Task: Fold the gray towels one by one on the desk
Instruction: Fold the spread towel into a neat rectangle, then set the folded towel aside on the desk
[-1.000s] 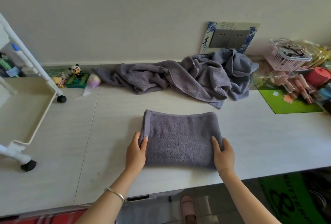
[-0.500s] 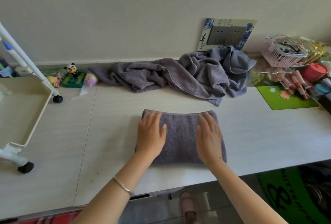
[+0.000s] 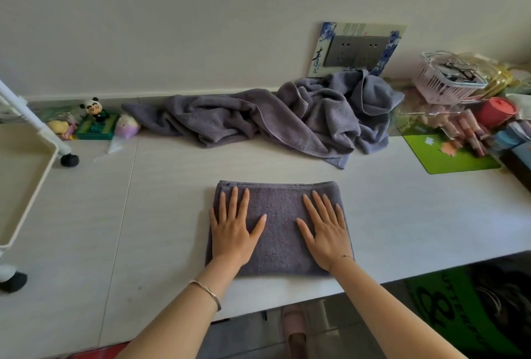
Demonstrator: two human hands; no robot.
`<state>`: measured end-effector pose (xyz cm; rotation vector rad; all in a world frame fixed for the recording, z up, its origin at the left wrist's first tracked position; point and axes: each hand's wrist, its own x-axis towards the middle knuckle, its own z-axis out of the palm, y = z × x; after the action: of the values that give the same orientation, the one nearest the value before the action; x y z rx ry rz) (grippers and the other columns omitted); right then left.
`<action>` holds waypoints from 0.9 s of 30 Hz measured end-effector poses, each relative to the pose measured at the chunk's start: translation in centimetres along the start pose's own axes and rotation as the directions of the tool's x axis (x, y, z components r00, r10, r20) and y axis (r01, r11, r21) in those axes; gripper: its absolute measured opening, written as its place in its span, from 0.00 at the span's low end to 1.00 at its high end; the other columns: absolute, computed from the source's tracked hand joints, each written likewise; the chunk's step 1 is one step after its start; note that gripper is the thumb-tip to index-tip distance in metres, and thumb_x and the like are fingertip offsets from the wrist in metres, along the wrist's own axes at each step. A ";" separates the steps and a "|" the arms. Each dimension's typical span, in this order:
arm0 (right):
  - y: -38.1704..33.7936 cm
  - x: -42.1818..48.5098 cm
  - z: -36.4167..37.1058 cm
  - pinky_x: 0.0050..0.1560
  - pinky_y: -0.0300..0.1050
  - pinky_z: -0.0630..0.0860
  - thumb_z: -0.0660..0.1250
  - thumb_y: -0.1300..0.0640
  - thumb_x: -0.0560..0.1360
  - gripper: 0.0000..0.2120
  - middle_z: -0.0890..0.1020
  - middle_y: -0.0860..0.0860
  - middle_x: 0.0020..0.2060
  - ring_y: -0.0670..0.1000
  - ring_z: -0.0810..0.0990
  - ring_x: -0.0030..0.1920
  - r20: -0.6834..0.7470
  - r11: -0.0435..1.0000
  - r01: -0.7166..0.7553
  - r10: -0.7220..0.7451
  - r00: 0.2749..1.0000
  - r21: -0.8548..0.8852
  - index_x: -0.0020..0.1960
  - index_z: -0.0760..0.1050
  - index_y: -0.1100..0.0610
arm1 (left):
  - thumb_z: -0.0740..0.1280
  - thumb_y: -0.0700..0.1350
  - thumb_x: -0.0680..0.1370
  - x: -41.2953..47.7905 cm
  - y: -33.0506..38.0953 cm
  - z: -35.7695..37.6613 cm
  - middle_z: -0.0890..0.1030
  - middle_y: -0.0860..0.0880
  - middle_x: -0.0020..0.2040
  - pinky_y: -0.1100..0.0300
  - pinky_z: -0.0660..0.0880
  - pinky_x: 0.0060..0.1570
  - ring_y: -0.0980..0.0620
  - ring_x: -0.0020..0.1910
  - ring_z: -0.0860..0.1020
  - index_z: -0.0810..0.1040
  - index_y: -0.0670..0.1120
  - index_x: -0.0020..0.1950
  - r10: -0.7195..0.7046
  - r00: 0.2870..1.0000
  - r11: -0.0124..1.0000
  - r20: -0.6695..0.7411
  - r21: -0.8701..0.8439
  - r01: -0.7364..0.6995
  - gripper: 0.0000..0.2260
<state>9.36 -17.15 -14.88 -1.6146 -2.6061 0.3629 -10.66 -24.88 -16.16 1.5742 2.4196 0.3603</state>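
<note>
Folded towel (image 3: 280, 232) flat on desk (image 3: 161, 215), close to front edge, roughly centre; neat rectangle, layered edges along far side. Left hand (image 3: 232, 232) palm-down on towel's left half, fingers straight and slightly spread, thumb out toward middle; pressing flat, gripping nothing. Right hand (image 3: 326, 235) palm-down on right half, same pose, fingers straight, thumb toward middle, nothing held. Bare strip of towel between the two thumbs. Thin bangle (image 3: 208, 291) on left wrist, fine chain on right wrist. Pile (image 3: 273, 120) of unfolded gray towels crumpled at back of desk against wall, well apart from folded towel, one corner trailing forward. Socket plate (image 3: 355, 50) on wall just behind pile's right end. Left of pile: panda figure (image 3: 93, 107) on green box, small plush toys beside it. Far left: white cart tray (image 3: 26, 180), black caster (image 3: 69, 160) resting on desk. Right side: green mat (image 3: 448, 157), pink basket (image 3: 442, 83) behind it, red cup (image 3: 495, 111), row of pinkish tubes, too blurred to identify. Below desk edge: slipper (image 3: 294, 327) on floor.
</note>
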 end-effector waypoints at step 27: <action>4.6 -3.3 -5.2 0.61 0.51 0.72 0.72 0.42 0.66 0.38 0.74 0.57 0.63 0.56 0.74 0.59 0.580 0.423 -0.645 0.290 0.762 0.636 0.67 0.67 0.63 | 0.75 0.71 0.52 -2.2 -4.3 -6.2 0.69 0.44 0.70 0.50 0.68 0.67 0.45 0.67 0.69 0.64 0.40 0.72 -0.259 0.752 0.570 0.607 -0.532 0.626 0.57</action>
<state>15.78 -17.27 -10.67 -1.9172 -1.4980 1.7845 -15.52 -29.09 -11.59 0.5456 1.8331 0.6296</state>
